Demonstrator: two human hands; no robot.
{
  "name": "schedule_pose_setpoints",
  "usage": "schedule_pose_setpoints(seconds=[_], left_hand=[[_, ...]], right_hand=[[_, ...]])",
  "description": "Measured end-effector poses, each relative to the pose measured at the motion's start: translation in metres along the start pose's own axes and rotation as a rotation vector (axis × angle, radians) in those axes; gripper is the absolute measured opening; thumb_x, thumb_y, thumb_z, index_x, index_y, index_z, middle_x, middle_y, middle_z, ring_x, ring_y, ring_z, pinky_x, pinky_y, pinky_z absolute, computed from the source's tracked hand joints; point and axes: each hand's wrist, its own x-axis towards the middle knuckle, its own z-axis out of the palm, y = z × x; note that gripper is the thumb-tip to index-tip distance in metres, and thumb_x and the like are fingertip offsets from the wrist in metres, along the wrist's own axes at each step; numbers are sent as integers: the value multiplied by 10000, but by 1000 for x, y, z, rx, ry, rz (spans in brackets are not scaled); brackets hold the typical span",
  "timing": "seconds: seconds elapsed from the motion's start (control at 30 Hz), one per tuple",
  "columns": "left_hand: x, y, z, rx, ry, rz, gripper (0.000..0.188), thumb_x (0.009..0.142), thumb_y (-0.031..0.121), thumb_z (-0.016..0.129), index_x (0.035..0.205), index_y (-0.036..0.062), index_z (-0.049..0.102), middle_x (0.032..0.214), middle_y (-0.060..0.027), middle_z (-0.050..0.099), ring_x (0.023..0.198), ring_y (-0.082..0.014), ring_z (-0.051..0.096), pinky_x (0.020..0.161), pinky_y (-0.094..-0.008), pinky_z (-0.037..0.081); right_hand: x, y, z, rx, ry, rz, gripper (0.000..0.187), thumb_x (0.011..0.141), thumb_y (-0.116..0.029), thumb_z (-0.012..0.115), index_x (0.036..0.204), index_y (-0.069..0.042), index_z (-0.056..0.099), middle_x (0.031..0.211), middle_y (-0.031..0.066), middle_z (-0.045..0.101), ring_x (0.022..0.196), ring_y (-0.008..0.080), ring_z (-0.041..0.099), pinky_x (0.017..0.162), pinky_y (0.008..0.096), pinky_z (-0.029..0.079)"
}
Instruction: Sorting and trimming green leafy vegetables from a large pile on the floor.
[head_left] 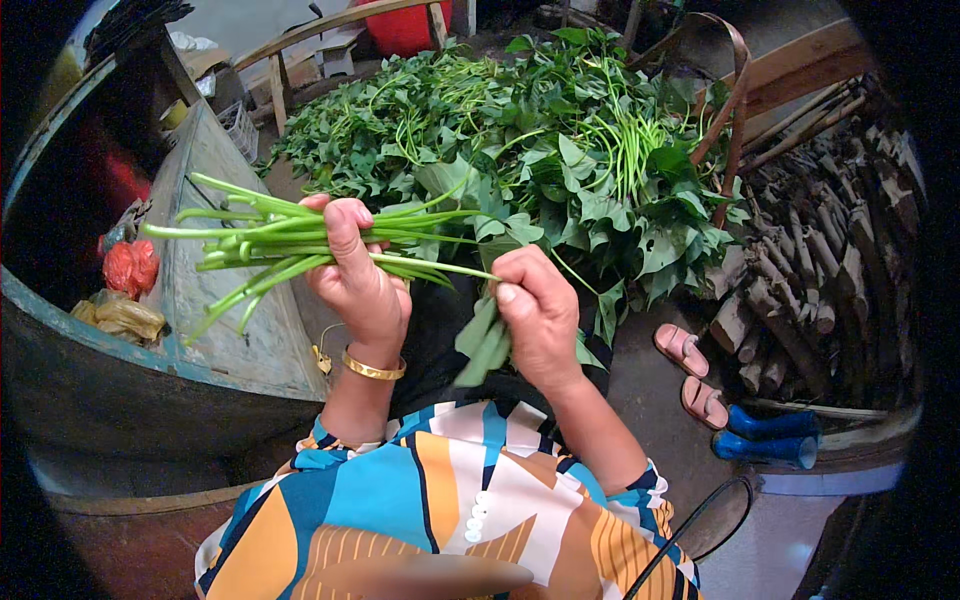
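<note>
My left hand [358, 265], with a gold bangle at the wrist, is closed round a bundle of long green leaf stalks [250, 240]. Their cut ends fan out to the left. One stalk [440, 267] runs from the bundle across to my right hand [535, 315], whose thumb and forefinger pinch its end. Below those fingers hangs a folded green leaf [484, 345]; whether it is still joined to the stalk is hard to see. Just beyond both hands lies a big heap of leafy green vines [500, 130], with several bare stalks [635, 150] showing on its right side.
To the left stands a large round tub [150, 370] with a slanted grey board [225, 260] and plastic bags [130, 268] inside. Stacked firewood [800, 280] fills the right. Pink slippers [682, 350] and blue boots [768, 437] sit on the floor. A red container [400, 28] stands far back.
</note>
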Motion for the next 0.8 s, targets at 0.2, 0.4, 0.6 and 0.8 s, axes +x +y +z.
schedule_pose_setpoints(seconds=[0.2, 0.4, 0.6, 0.8], left_hand=[[28, 7, -16, -186, 162, -120, 115, 862, 220, 528, 907, 122, 487, 770, 15, 510, 609, -56, 421, 524, -186, 356], [30, 5, -24, -231, 185, -244, 129, 852, 221, 545, 913, 126, 483, 749, 19, 508, 574, -47, 386, 501, -186, 346], [14, 10, -6, -234, 119, -343, 115, 866, 228, 522, 912, 130, 483, 744, 21, 489, 567, -40, 371, 493, -179, 338], [16, 3, -9, -307, 62, -463, 97, 870, 215, 511, 899, 126, 487, 738, 22, 502, 542, -48, 378, 491, -189, 348]], right_hand=[[3, 7, -23, 886, -54, 289, 170, 777, -192, 492, 773, -21, 485, 715, 35, 462, 658, 115, 420, 645, 231, 364], [10, -1, -16, -586, 54, -215, 232, 703, -60, 600, 933, -48, 580, 637, 69, 475, 546, 196, 489, 508, 288, 398], [12, 2, -7, -903, -5, -317, 221, 674, -116, 645, 882, -90, 577, 645, 42, 418, 605, 212, 465, 525, 318, 388], [11, 17, -4, -853, 36, -341, 158, 652, -73, 617, 734, -64, 483, 703, 74, 436, 656, 232, 485, 557, 332, 417]])
